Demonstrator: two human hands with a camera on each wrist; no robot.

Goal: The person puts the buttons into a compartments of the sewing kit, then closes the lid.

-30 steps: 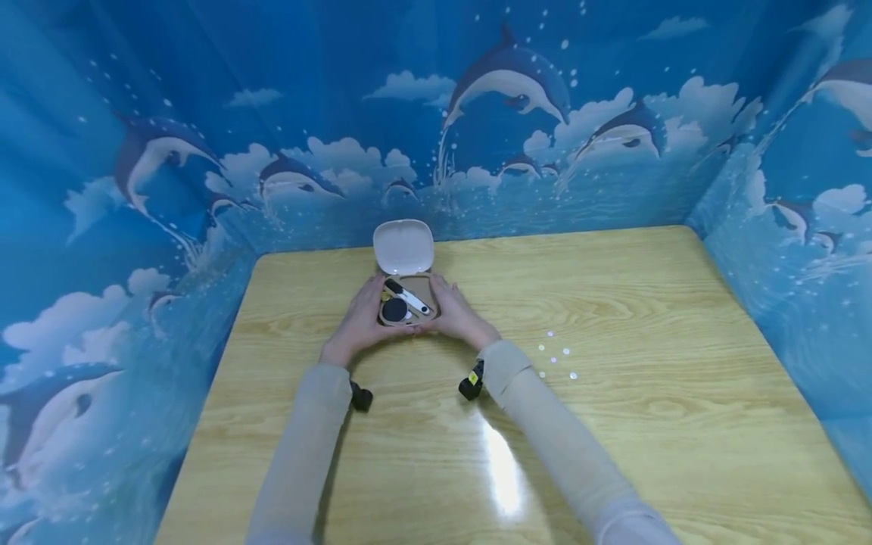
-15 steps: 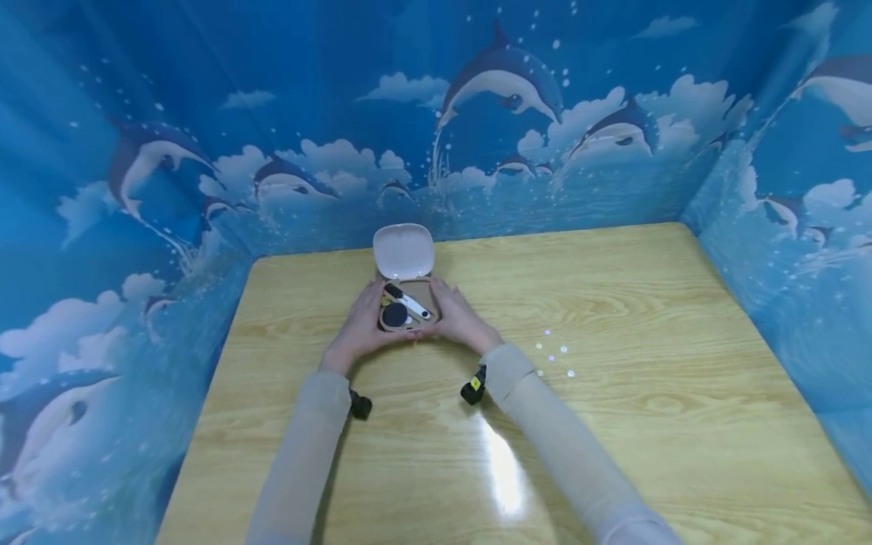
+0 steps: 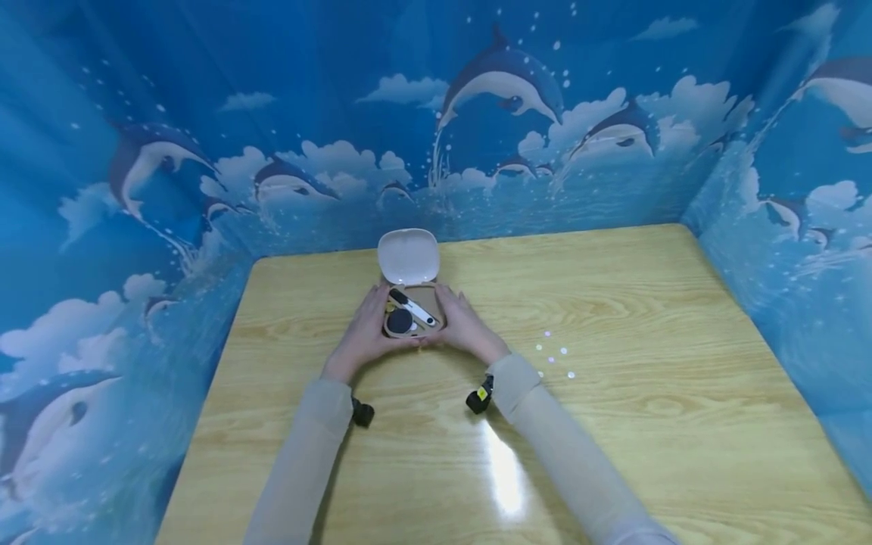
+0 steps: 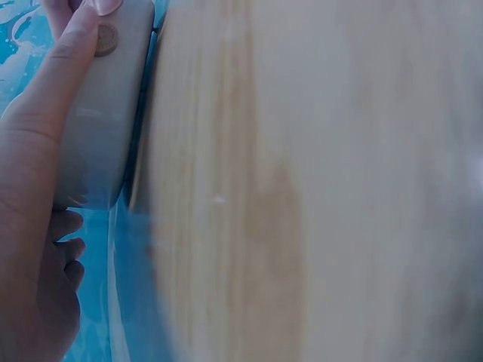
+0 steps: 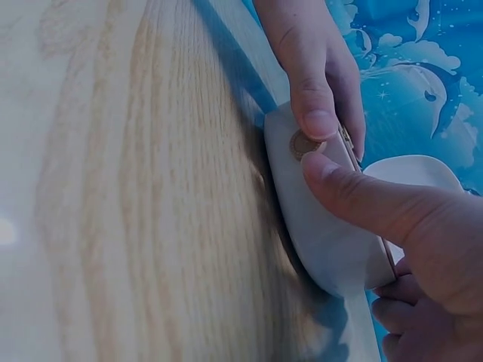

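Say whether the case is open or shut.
Open: the lid of the case stands raised at its far side, and the head view shows a black-and-white tool and a dark disc inside.

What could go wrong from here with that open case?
The raised lid might swing down onto the left hand or right hand gripping the case. If the case tips, the white-and-black tool and black disc could slide out. The right sleeve might brush the nearby pale dots.

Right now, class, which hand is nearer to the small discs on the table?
Right. The right hand grips the box from the right, with the discs farther right; the left hand grips it from the left, farther away.
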